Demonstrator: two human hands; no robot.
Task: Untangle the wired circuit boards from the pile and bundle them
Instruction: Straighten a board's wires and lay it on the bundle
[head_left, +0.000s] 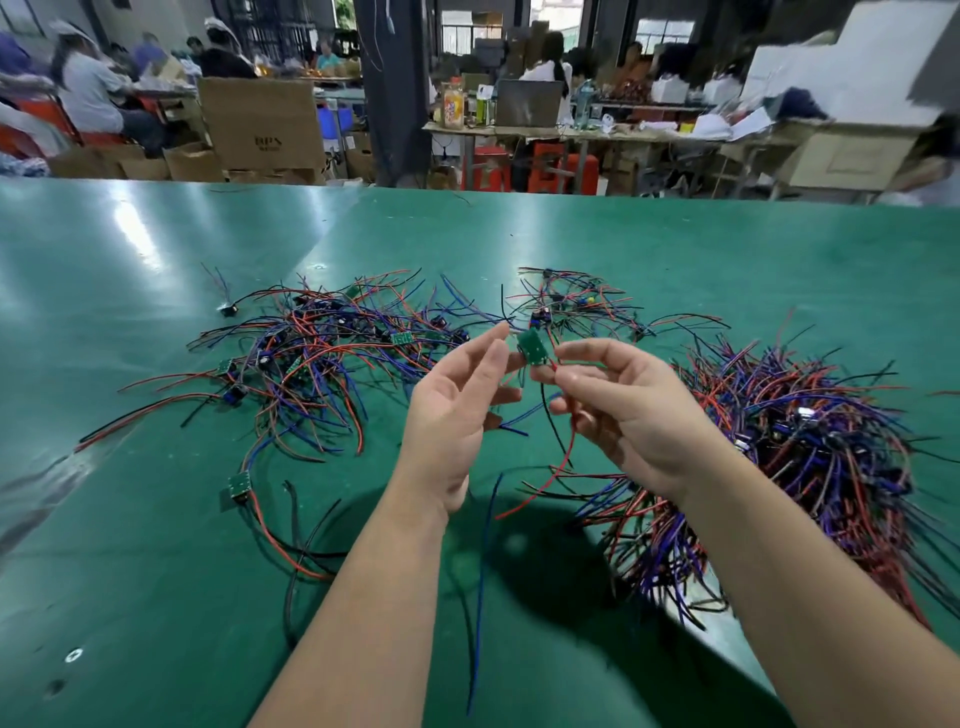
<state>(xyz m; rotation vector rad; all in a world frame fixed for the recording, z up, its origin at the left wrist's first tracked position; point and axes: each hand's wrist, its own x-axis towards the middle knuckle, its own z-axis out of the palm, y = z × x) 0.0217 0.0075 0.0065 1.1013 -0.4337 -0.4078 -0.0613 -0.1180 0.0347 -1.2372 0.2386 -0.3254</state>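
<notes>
Head camera: both forearms come up from 6 o'clock over the green table (156, 519), and the hands are raised off the surface, meeting at the centre of the view.

The left hand (457, 400) has its palm turned toward the right one. Its fingers are nearly straight, fanned upward and loose, gripping nothing. Whether a fingertip brushes the board, I cannot tell.

The right hand (623, 410) is curled. Thumb and forefinger pinch at the lower edge of a small green circuit board (532, 347), right where its leads come out. The board sits tilted in the air between the two sets of fingertips, at 12 o'clock from the wrists.

Its leads (481, 571), red, black and blue, hang below the hands. The blue one trails down toward 6 o'clock.

Around the hands on the table:
- **10 o'clock:** a loose tangle (322, 364) of wired boards spreads out.
- **1 o'clock:** a smaller tangle (571, 301) lies farther off.
- **4 o'clock:** a dense heap (810, 467) of red, blue and purple wires lies just beside the right forearm.
- **8 o'clock:** a single board (239, 486) lies apart from the tangles, its red and black wires curling toward the near edge.
</notes>
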